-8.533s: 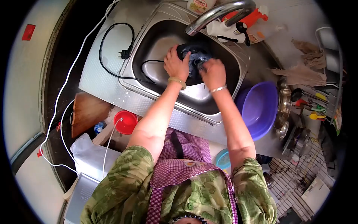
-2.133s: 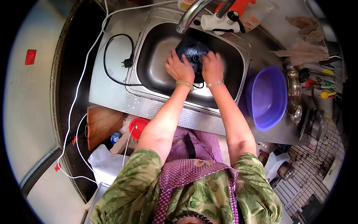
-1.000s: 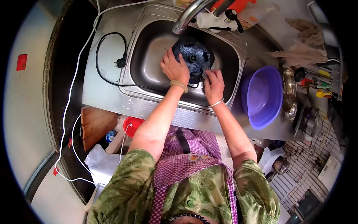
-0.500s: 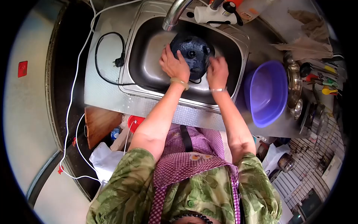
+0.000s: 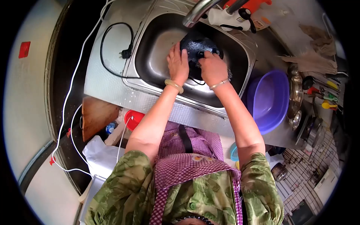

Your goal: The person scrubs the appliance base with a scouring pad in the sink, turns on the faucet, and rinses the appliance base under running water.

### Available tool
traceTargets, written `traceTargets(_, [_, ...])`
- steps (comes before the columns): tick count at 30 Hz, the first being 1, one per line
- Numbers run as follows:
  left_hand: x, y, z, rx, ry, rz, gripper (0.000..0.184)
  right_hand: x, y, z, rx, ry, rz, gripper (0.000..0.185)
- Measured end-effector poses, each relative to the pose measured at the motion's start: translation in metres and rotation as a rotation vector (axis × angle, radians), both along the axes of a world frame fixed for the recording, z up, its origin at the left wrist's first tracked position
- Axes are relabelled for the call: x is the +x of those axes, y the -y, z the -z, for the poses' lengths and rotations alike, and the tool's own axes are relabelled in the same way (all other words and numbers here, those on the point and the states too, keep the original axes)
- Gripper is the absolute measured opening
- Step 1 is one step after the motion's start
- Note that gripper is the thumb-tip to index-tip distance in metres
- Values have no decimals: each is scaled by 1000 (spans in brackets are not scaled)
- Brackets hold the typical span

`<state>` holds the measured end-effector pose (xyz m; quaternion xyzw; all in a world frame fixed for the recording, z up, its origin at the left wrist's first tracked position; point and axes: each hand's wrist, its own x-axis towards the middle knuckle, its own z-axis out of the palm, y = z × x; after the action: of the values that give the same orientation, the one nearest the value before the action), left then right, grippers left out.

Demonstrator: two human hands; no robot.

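Note:
A round, wet black object (image 5: 198,45) with a short cord sits in the steel sink (image 5: 159,39), its surface glossy and bumpy. My left hand (image 5: 177,64) holds its left edge, thumb on top and fingers along the side. Over its lower right part lies my right hand (image 5: 214,68), fingers curled down near the middle of the object. A grey wiry scourer (image 5: 230,73) pokes out at the outer side of that hand; the rest of it is hidden under the palm.
The faucet (image 5: 198,13) hangs over the sink's back. A black cord with a plug (image 5: 126,54) lies on the counter at left. A purple basin (image 5: 268,101) stands right of the sink, beside metal bowls and utensils. Below the counter is a red bucket (image 5: 133,119).
My right hand has moved from the object's right edge inward over it, and its fingers now reach near the middle. My left hand remains at the left edge. The camera view has shifted slightly.

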<state>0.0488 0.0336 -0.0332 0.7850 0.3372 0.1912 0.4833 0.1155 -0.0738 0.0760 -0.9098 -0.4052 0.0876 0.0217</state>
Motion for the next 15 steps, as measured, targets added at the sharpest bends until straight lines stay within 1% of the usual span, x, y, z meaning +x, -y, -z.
traceTargets(2, [0, -1, -1, 22, 22, 18, 56, -9, -23, 1, -37, 27, -66, 10])
traceTargets(6, [0, 0, -8, -8, -37, 7, 55, -12, -32, 18, 146, 105, -4, 11])
traceTargets(7, [-2, -1, -8, -4, -30, 11, 55, -11, -23, 14, 133, 97, -18, 11])
traceTargets(8, [-3, 0, -9, -12, -62, 20, 56, -9, -11, 11, 97, 45, 22, 9])
traceTargets(11, [2, 5, -13, -38, -113, 28, 58, 6, 14, 8, 119, 1, 66, 10])
traceTargets(14, [2, 4, -5, -72, -106, 11, 59, -6, -9, 16, 164, 80, -24, 6])
traceTargets(15, [1, 2, -10, -122, -111, 19, 60, -11, -21, 19, 247, 109, -88, 7])
